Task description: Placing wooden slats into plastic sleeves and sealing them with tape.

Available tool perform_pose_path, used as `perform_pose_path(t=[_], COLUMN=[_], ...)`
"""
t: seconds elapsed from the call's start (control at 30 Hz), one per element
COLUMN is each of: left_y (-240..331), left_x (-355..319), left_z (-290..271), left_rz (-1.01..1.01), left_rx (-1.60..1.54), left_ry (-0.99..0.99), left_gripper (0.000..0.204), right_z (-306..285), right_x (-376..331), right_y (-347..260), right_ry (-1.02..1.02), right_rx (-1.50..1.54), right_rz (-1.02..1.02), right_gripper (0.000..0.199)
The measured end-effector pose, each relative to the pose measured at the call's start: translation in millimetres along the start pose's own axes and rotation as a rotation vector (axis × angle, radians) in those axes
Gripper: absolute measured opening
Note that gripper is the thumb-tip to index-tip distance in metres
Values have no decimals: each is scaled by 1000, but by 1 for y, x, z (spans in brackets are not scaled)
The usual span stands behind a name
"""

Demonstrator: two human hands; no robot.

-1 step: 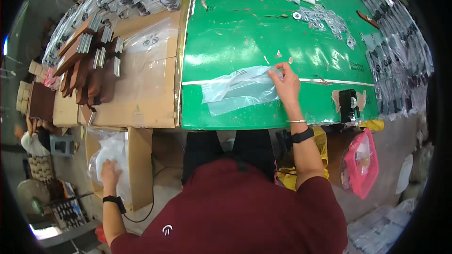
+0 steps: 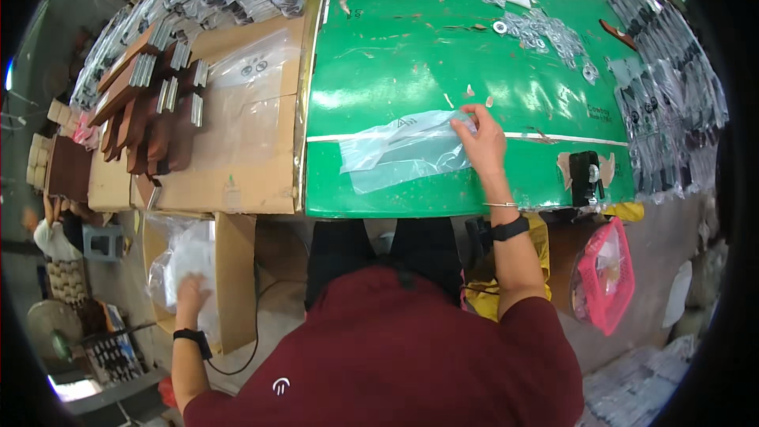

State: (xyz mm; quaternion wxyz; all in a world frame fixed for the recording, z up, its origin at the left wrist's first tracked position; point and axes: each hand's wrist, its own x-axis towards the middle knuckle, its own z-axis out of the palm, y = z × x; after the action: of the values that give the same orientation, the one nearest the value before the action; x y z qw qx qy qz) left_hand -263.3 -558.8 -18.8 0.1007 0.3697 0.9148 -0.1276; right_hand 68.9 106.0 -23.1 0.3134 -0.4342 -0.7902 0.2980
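My right hand [image 2: 484, 141] pinches the right end of a clear plastic bag [image 2: 403, 150] between thumb and fingers. That bag lies flat and slightly creased along the near edge of the green tabletop [image 2: 379, 71]. Low on the left, my left hand [image 2: 191, 299] is over an open cardboard box [image 2: 236, 285], against white and clear plastic bags [image 2: 186, 249] inside it. Its fingers are blurred, so whether they grip any plastic cannot be made out.
Brown bars with silvery ends [image 2: 150, 103] lie piled on cardboard [image 2: 245, 166] at left. Clear rings [image 2: 545, 35] are scattered at the far right. A black phone-like device [image 2: 583, 178] sits near the right edge, above a pink basket [image 2: 605, 277]. Bagged goods [image 2: 664, 103] are stacked beyond.
My left hand has shifted slightly toward me and to the right over the box, and the white plastic under it has changed shape. My right hand and its bag have hardly moved.
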Motion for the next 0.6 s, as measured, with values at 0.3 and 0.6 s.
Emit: perform_pose_path(t=[0.3,0.6], left_y=[70,190], left_x=[33,43], left_z=[-81,-177], left_rz=[-356,3], left_rx=[-287,-103], left_ry=[-573,149], left_gripper=[37,18], right_z=[14,55], right_x=[15,66], right_y=[-48,-35], right_ry=[-249,-424], right_rx=[-115,133], right_rz=[-783,-209], right_gripper=[39,42])
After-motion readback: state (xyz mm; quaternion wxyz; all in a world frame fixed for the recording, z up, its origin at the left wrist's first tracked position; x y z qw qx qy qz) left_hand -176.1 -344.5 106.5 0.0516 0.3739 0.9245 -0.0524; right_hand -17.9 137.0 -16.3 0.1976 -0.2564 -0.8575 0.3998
